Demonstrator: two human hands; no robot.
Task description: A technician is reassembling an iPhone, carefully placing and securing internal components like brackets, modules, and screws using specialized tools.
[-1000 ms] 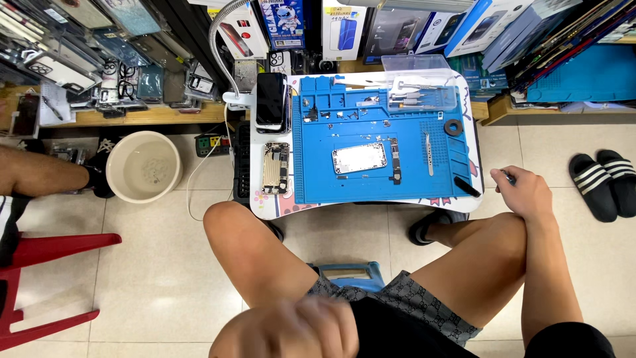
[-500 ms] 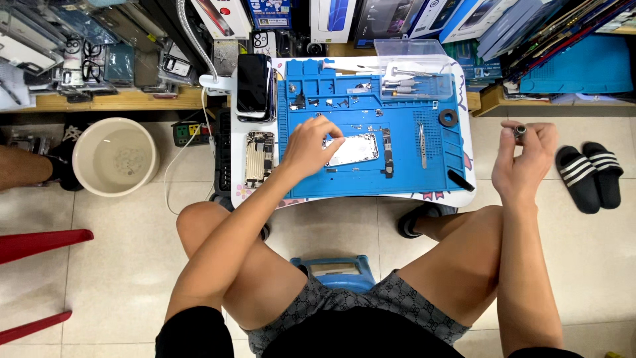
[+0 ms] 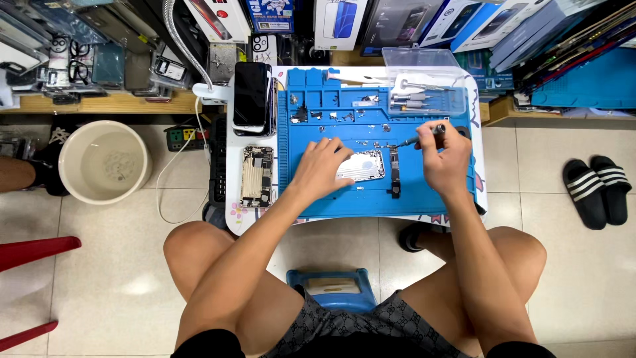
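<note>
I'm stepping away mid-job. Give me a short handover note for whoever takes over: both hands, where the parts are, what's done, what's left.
Left hand rests on the silver phone back housing, steadying it on the blue work mat.
Right hand has a grip on a screwdriver, tip pointing toward the housing.
Long dark part lies just right of the housing; small loose parts sit higher on the mat.
Opened phone body lies left of the mat.
Done: phone opened up.
Left: cannot tell.

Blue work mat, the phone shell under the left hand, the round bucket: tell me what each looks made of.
Blue work mat: likely silicone or soft rubber; matte, with moulded compartments along the top.
Phone shell: looks like metal; pale silvery sheen.
Round bucket: probably plastic; smooth, cream, thin-rimmed.
The left hand rests on the shell; the right hand holds a screwdriver.
</note>
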